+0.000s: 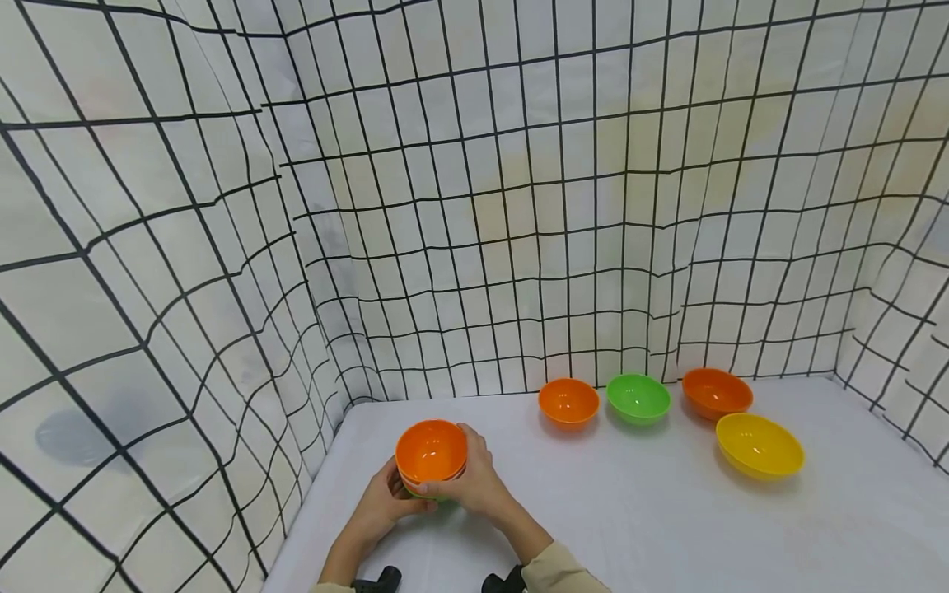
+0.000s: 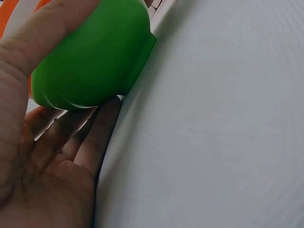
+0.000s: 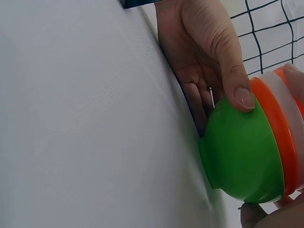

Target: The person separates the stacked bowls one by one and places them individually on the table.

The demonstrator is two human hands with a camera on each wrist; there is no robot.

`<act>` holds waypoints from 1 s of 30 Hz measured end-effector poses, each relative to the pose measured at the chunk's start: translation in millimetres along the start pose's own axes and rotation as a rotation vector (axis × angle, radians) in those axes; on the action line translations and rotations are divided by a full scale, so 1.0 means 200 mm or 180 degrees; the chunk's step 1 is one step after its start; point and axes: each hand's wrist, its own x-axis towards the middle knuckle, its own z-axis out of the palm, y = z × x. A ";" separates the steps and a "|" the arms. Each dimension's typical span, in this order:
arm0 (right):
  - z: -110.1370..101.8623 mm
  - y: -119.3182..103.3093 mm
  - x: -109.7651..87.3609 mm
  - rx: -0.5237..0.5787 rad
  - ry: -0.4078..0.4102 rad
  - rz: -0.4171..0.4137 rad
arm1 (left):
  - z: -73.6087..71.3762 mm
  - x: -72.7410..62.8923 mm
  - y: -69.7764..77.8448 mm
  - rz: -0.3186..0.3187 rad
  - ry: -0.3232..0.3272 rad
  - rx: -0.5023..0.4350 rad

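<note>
A stack of bowls stands at the left of the table. The green bowl (image 2: 104,57) is lowest, its foot at the white cloth; above it come an orange bowl (image 3: 284,156), a whitish bowl (image 3: 292,128) and an orange bowl (image 1: 432,449) at the top. My left hand (image 1: 381,504) cups the near left side low down, thumb on the green bowl's wall, fingers curving beneath it. From the right, my right hand (image 1: 480,482) grips the stack higher up, thumb across the front, fingers around the far right side by the top orange bowl.
Farther right, toward the back of the table (image 1: 630,511), stand an orange bowl (image 1: 568,403), a green bowl (image 1: 638,399), another orange bowl (image 1: 716,393) and a yellow bowl (image 1: 759,445). Cloth walls with a black grid (image 1: 519,206) close off the back and sides.
</note>
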 end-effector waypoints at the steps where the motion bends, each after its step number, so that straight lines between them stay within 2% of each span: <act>1: 0.00 0.00 0.00 0.0001 0.0002 -0.0004 | 0.00 0.00 0.00 0.0006 -0.0001 0.0003; 18: -0.02 -0.01 0.00 -0.0098 0.0116 -0.0124 | 0.00 -0.01 0.00 -0.0002 -0.0013 0.0031; 25: -0.08 -0.05 0.00 -0.0106 0.0118 -0.0081 | -0.01 0.00 0.00 -0.0004 -0.0116 -0.0069; 30: -0.13 -0.08 0.01 -0.0041 0.0115 -0.0047 | 0.00 0.00 -0.01 0.0023 -0.0056 -0.0062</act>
